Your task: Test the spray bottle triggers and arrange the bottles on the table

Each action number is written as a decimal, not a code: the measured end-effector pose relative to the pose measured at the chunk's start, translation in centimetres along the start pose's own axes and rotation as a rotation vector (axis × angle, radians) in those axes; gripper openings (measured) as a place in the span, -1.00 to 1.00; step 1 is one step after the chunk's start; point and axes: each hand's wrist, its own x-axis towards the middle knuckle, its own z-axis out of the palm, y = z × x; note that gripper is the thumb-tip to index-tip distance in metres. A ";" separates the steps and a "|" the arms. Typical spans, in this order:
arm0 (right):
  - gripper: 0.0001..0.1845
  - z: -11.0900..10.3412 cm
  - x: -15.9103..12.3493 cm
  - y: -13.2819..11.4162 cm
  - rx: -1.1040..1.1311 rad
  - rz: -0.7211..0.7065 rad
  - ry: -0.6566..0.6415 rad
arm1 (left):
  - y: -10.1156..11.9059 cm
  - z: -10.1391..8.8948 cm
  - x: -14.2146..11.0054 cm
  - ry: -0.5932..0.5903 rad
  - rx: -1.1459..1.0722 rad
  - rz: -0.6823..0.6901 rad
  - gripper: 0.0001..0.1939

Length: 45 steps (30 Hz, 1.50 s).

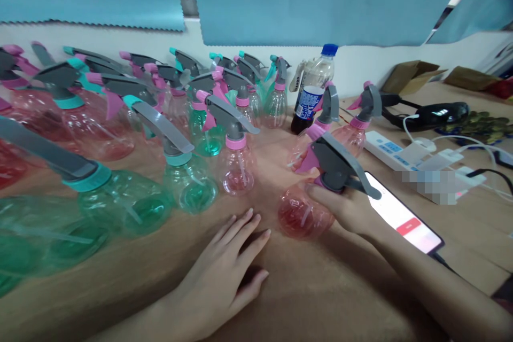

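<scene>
My right hand [344,203] is wrapped round the neck of a pink spray bottle [302,216], whose grey and pink trigger head tilts toward the right. Flat on the wooden table, my left hand [234,256] rests with its fingers apart and holds nothing. Just beyond its fingertips stand a small pink spray bottle [236,171] and a green spray bottle [192,187], both upright. Larger green spray bottles [132,203] are left of my left hand. Two more pink spray bottles stand behind the one I grip, the nearer partly hidden.
Rows of pink and green spray bottles [96,128] fill the table's left and back. A dark drink bottle [310,96] with a blue cap stands near the wall. To the right lie a lit phone [404,219], a white power strip [388,149] with cables, and a black device [436,115].
</scene>
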 end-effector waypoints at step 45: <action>-0.59 0.2 0.4 -0.2 0.222 -0.060 -0.173 | 0.1 -0.2 -0.1 -0.038 0.026 0.004 -0.53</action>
